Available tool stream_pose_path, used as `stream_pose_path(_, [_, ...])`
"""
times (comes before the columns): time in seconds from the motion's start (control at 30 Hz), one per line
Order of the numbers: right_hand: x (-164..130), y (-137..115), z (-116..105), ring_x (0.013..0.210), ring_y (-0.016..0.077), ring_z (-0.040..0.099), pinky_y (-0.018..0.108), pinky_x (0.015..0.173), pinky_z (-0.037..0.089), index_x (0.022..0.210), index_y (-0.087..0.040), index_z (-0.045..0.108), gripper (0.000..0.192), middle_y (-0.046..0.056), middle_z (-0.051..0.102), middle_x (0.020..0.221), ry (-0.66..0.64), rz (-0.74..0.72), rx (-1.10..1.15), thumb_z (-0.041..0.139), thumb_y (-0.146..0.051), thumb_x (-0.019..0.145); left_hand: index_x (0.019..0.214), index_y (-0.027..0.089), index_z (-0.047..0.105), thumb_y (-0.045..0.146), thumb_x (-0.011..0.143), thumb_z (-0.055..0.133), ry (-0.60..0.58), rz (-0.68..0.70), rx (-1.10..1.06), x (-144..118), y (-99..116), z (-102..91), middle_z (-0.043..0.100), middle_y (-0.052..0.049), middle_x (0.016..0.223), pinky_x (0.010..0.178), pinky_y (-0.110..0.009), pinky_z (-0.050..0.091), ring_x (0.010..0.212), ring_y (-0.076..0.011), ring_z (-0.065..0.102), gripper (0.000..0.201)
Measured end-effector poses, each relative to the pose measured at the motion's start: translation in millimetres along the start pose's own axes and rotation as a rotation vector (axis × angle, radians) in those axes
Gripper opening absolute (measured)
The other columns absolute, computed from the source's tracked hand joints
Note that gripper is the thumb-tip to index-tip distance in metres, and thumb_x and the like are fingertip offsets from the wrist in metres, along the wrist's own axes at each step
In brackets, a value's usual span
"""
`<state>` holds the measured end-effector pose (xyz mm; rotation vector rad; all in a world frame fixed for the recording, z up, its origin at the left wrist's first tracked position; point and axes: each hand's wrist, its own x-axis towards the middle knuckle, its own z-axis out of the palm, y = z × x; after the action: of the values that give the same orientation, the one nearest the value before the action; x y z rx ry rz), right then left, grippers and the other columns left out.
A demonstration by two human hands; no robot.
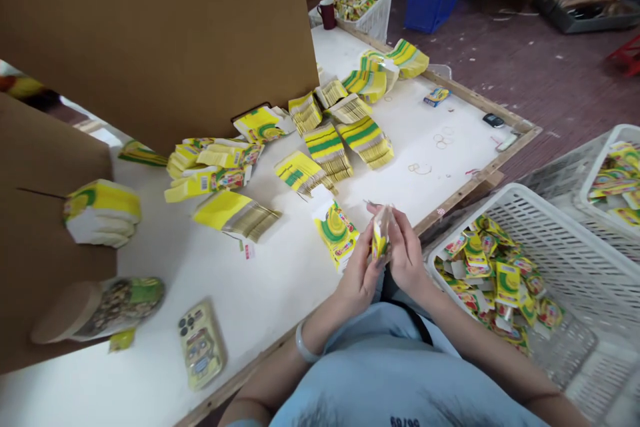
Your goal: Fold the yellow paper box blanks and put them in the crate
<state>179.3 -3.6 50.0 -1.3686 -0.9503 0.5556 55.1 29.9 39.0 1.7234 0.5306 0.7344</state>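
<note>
Both my hands hold one small yellow carton (381,235) between them, just off the white table's near edge (280,293). My left hand (358,275) grips it from the left and below. My right hand (407,252) closes on it from the right. A flat yellow-green carton blank (336,229) lies on the table right beside my left hand. Stacks of flat yellow-green blanks (327,147) spread across the table's middle and back.
A white basket (555,227) at my right holds several folded cartons; another basket (617,180) stands beyond it. A phone (201,344) and a tape roll (95,310) lie near left. Brown cardboard (160,33) stands at the back left. A mug (327,15) and a basket (365,7) sit far back.
</note>
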Motion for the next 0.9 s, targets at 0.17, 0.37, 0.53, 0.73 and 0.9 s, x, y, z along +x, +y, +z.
stream_pose_path(0.17, [-2.2,-3.1,-5.4,0.056,0.0124,0.050,0.024,0.052,0.043,0.090,-0.022,0.063,0.037,-0.003,0.059,0.065,0.058,0.146,0.020,0.054,-0.056,0.101,0.134,0.018,0.061,0.054,0.106,0.041,0.144,-0.112,-0.049,5.2,6.3,-1.9,0.072,-0.015,0.127,0.108,-0.040,0.051,0.117,-0.0261,0.067,0.050])
stream_pose_path(0.37, [-21.5,0.5,-9.5,0.054,0.0139,0.057,0.026,0.056,0.050,0.126,-0.026,0.053,0.042,-0.005,0.062,0.069,0.149,0.185,0.170,0.067,-0.050,0.095,0.136,0.017,0.060,0.053,0.106,0.044,0.135,-0.201,-0.163,-11.2,5.2,5.5,0.075,-0.013,0.115,0.092,-0.036,0.058,0.100,-0.0221,0.071,0.049])
stream_pose_path(0.53, [-61.7,10.9,-29.8,0.086,0.0219,0.071,0.038,0.079,0.062,0.108,-0.026,0.069,0.024,0.008,0.071,0.101,0.180,-0.026,-0.187,0.071,-0.043,0.092,0.165,0.031,0.012,0.048,0.105,0.049,0.026,-0.221,-0.293,-44.7,0.2,6.3,0.074,-0.012,0.124,0.090,-0.040,0.064,0.100,-0.0228,0.076,0.072])
stream_pose_path(0.73, [-84.9,18.0,-43.8,0.095,0.0255,0.071,0.043,0.081,0.063,0.085,-0.023,0.078,0.024,0.011,0.071,0.105,0.169,-0.060,-0.394,0.069,-0.044,0.093,0.163,0.036,0.010,0.053,0.104,0.047,-0.011,-0.274,-0.344,-60.0,-7.4,4.2,0.078,-0.009,0.113,0.073,-0.039,0.066,0.082,-0.0222,0.077,0.071])
stream_pose_path(0.9, [-76.7,9.2,-50.7,0.075,0.0192,0.074,0.031,0.068,0.062,0.109,-0.023,0.074,0.022,0.005,0.078,0.090,-0.075,0.135,-0.126,0.068,-0.039,0.095,0.148,0.025,0.046,0.051,0.103,0.050,-0.056,-0.289,-0.212,-56.5,-5.6,-5.6,0.076,-0.010,0.102,0.070,-0.034,0.063,0.076,-0.0199,0.071,0.052])
